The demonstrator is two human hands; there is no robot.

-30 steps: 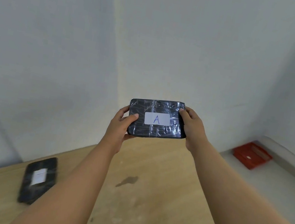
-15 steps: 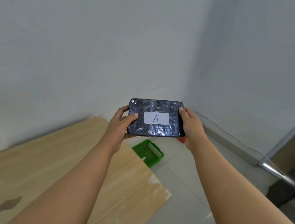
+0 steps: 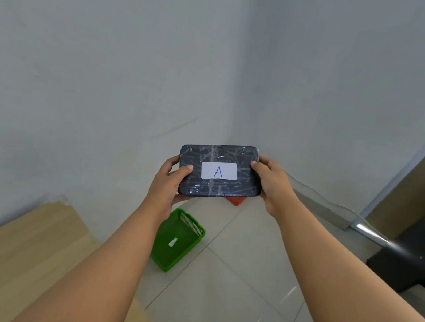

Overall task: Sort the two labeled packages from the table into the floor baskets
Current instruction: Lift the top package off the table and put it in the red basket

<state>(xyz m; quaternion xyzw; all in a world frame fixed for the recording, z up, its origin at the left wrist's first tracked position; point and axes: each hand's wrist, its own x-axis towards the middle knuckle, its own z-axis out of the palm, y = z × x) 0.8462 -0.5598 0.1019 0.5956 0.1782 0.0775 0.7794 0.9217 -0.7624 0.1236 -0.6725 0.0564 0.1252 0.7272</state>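
I hold a flat black package (image 3: pixel 244 163) wrapped in clear tape, its white label marked "A" facing me. My left hand (image 3: pixel 167 182) grips its left end and my right hand (image 3: pixel 272 182) grips its right end, out in front at chest height. Below it on the tiled floor stands a green basket (image 3: pixel 178 250) with a small white tag inside, close to the wall. A red basket (image 3: pixel 234 200) lies farther back in the corner, mostly hidden behind the package. The second package is out of view.
The wooden table (image 3: pixel 11 262) fills the lower left, its corner near the green basket. White walls meet in a corner behind the package. A dark cabinet with a metal rail (image 3: pixel 415 251) stands at the right.
The view has swung right, from the table to the floor corner. The package stays held in both hands. The green basket now sits lower and nearer; the second package left the view.
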